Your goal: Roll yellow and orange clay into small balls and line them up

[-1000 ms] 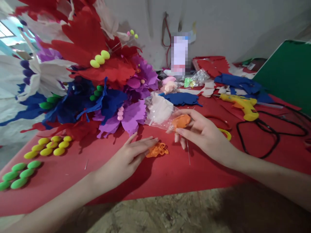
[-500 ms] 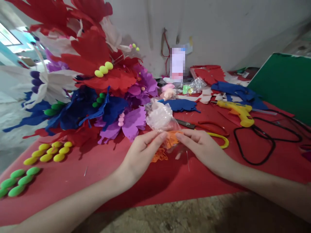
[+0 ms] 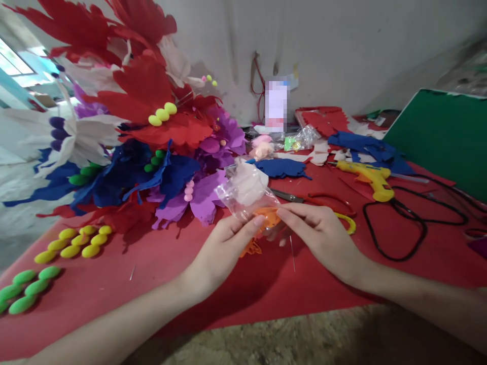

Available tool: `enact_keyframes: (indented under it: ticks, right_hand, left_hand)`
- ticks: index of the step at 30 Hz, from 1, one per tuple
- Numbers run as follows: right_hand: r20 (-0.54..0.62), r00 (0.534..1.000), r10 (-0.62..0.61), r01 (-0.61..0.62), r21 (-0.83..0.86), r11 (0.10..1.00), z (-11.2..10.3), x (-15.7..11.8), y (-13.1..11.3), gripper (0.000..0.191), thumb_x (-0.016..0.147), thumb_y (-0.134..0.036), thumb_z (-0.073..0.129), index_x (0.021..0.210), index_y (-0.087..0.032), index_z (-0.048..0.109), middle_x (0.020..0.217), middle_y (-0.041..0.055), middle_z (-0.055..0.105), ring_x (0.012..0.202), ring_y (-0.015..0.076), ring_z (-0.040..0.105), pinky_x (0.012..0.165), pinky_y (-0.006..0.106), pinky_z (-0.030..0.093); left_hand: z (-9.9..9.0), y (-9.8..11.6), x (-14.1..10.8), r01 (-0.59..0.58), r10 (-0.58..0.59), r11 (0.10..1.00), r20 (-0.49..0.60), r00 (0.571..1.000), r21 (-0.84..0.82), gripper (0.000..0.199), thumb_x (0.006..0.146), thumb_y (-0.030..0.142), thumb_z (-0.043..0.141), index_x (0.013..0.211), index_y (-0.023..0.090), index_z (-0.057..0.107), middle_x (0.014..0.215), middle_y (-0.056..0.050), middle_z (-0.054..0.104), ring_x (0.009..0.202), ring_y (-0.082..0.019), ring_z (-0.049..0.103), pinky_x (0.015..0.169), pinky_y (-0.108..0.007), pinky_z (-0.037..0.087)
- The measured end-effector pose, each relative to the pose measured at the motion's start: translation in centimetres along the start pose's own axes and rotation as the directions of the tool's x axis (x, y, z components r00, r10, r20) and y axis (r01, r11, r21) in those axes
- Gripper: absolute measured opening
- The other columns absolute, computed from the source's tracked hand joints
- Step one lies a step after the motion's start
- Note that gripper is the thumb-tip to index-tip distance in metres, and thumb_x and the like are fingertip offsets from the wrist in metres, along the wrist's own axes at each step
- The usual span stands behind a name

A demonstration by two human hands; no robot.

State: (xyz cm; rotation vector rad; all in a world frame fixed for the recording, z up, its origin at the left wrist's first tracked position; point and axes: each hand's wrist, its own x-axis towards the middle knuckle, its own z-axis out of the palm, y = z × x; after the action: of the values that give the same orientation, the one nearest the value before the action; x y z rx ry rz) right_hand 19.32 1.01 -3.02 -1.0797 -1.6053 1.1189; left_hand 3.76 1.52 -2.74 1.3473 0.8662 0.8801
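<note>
My left hand [image 3: 222, 248] is closed, its thumb and fingers pinching the edge of a clear plastic bag [image 3: 233, 200]. Part of an orange felt cutout [image 3: 269, 219] sits between my two hands, partly inside or against the bag's mouth; I cannot tell which. The fingertips of my right hand [image 3: 323, 230] are pinched on the orange cutout's right side. Just below the left thumb shows more orange felt with a lacy edge [image 3: 251, 248]. Something white lies behind or inside the bag. A thin pin-like piece [image 3: 292, 253] rests on the red tabletop [image 3: 266, 299] below my right hand.
Large fabric butterflies [image 3: 152, 86] in several colours crowd the left. Yellow oval pieces [image 3: 70, 251] and green oval pieces [image 3: 36, 287] lie at front left. Scissors [image 3: 287, 195], a yellow glue gun [image 3: 376, 185] with black cord, and blue felt [image 3: 283, 168] lie beyond my hands. A green board [image 3: 441, 137] stands right.
The plastic bag has tilted and spread out to the left above my left hand. The orange cutout has shifted slightly, and both hands keep their pinch. The whole view has moved a little.
</note>
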Motion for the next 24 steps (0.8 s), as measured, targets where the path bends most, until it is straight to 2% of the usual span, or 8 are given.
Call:
enact_keyframes:
  ticks: [2, 5, 7, 10, 13, 16, 21, 24]
  right_hand:
    - [-0.052, 0.998, -0.045, 0.042, -0.064, 0.997, -0.3, 0.1, 0.1, 0.025, 0.082, -0.029, 0.046, 0.069, -0.016, 0.063, 0.058, 0.0003, 0.062, 0.054, 0.0108, 0.058, 0.051, 0.02, 0.046]
    - [-0.112, 0.983, -0.143, 0.12, -0.188, 0.975, -0.7, 0.3, -0.2, 0.016, 0.078, -0.029, 0.051, 0.076, -0.017, 0.062, 0.067, 0.0006, 0.059, 0.062, 0.0115, 0.055, 0.055, 0.022, 0.043]
    - [-0.069, 0.986, -0.154, 0.139, -0.183, 0.973, -0.8, 0.5, -0.4, 0.014, 0.075, -0.029, 0.054, 0.08, -0.017, 0.061, 0.074, 0.0009, 0.058, 0.069, 0.012, 0.054, 0.06, 0.022, 0.042]
    - [0.03, 0.996, -0.088, 0.089, -0.058, 0.994, -0.7, 0.5, -0.8, 0.011, 0.076, -0.025, 0.055, 0.07, -0.018, 0.06, 0.069, -0.0011, 0.058, 0.067, 0.0102, 0.054, 0.06, 0.02, 0.042]
    - [0.081, 0.996, -0.044, 0.042, 0.027, 0.999, -0.4, 0.3, -0.9, 0.011, 0.075, -0.021, 0.057, 0.065, -0.018, 0.059, 0.063, -0.0032, 0.058, 0.061, 0.0081, 0.053, 0.058, 0.018, 0.041]
    - [0.118, 0.993, -0.005, 0.0, 0.044, 0.999, -0.4, 0.3, -0.9, 0.009, 0.074, -0.023, 0.058, 0.068, -0.017, 0.061, 0.066, -0.0026, 0.061, 0.063, 0.0081, 0.054, 0.059, 0.018, 0.042]
    - [0.224, 0.975, 0.007, -0.013, 0.024, 1.0, -0.8, 0.5, -0.9, 0.018, 0.075, -0.024, 0.055, 0.059, -0.016, 0.056, 0.056, -0.0039, 0.053, 0.055, 0.0064, 0.047, 0.052, 0.018, 0.036]
    - [0.322, 0.946, 0.033, -0.051, 0.05, 0.997, -1.1, 0.6, -0.8, 0.02, 0.076, -0.024, 0.052, 0.058, -0.016, 0.054, 0.053, -0.0042, 0.048, 0.051, 0.0061, 0.041, 0.048, 0.019, 0.032]
  left_hand:
    - [-0.2, -0.1, -0.1, 0.005, -0.007, 0.999, 0.05, 0.999, 0.052, 0.024, 0.082, 0.026, 0.046, 0.093, 0.014, 0.063, 0.087, -0.003, 0.066, 0.082, -0.014, 0.059, 0.083, -0.028, 0.043]
    - [-0.4, -0.1, -0.2, 0.091, -0.103, 0.993, 0.179, 0.978, 0.073, 0.023, 0.082, 0.024, 0.044, 0.092, 0.015, 0.063, 0.088, -0.002, 0.068, 0.082, -0.014, 0.062, 0.084, -0.028, 0.044]
    - [-0.4, -0.1, -0.3, 0.115, -0.143, 0.985, 0.231, 0.962, 0.128, 0.023, 0.081, 0.023, 0.046, 0.093, 0.016, 0.064, 0.093, -0.002, 0.068, 0.088, -0.015, 0.062, 0.086, -0.028, 0.044]
    - [-0.1, 0.2, -0.4, 0.072, -0.118, 0.978, 0.235, 0.965, 0.195, 0.024, 0.079, 0.023, 0.051, 0.098, 0.018, 0.063, 0.102, -0.002, 0.067, 0.096, -0.015, 0.06, 0.087, -0.026, 0.044]
    - [0.0, 0.9, -0.2, 0.02, -0.045, 0.979, 0.117, 0.992, 0.201, 0.023, 0.08, 0.029, 0.049, 0.091, 0.017, 0.066, 0.087, -0.001, 0.07, 0.08, -0.014, 0.064, 0.07, -0.02, 0.049]
    - [-0.2, 1.4, -0.1, -0.029, 0.022, 0.955, 0.025, 0.999, 0.296, 0.025, 0.081, 0.027, 0.046, 0.076, 0.015, 0.068, 0.065, 0.0, 0.068, 0.058, -0.01, 0.061, 0.055, -0.016, 0.046]
    - [-0.7, 1.8, -0.2, -0.133, 0.089, 0.858, 0.111, 0.99, 0.495, 0.028, 0.079, 0.026, 0.045, 0.059, 0.013, 0.061, 0.049, 0.003, 0.052, 0.044, -0.005, 0.04, 0.042, -0.015, 0.031]
    - [-0.8, 1.8, -0.2, -0.108, 0.012, 0.862, 0.195, 0.981, 0.494, 0.03, 0.079, 0.03, 0.042, 0.058, 0.013, 0.054, 0.046, 0.006, 0.036, 0.043, -0.005, 0.028, 0.039, -0.016, 0.023]
